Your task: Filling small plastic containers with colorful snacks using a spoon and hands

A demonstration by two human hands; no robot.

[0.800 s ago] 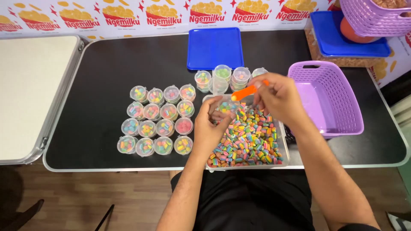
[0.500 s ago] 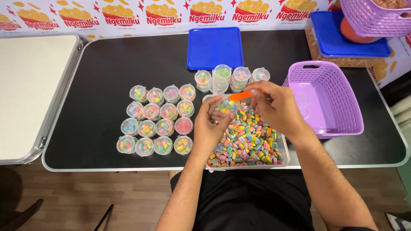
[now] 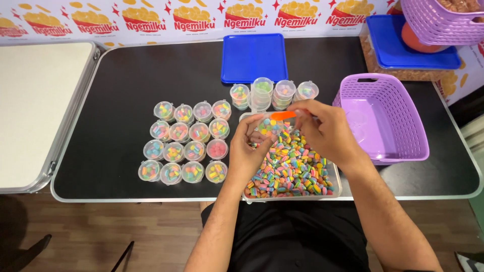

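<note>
My left hand (image 3: 248,151) holds a small clear plastic cup (image 3: 269,126) part-filled with coloured candy, just above a clear tray (image 3: 337,187) heaped with striped rainbow candies (image 3: 290,171). My right hand (image 3: 325,131) grips an orange scoop (image 3: 282,115) whose tip rests at the cup's mouth. Left of the tray, several filled and lidded cups (image 3: 185,143) stand in neat rows on the black table (image 3: 116,100).
A row of clear cups (image 3: 275,90), some stacked, stands behind the tray. A blue lid (image 3: 254,57) lies further back. A purple basket (image 3: 383,118) sits to the right, holding clear lids. Another purple basket (image 3: 443,22) rests on a blue-lidded box at the far right. A white table (image 3: 35,106) adjoins the left.
My right hand has lowered the orange scoop from above the cup down to the cup's mouth. My left hand has kept the cup nearly still above the tray.
</note>
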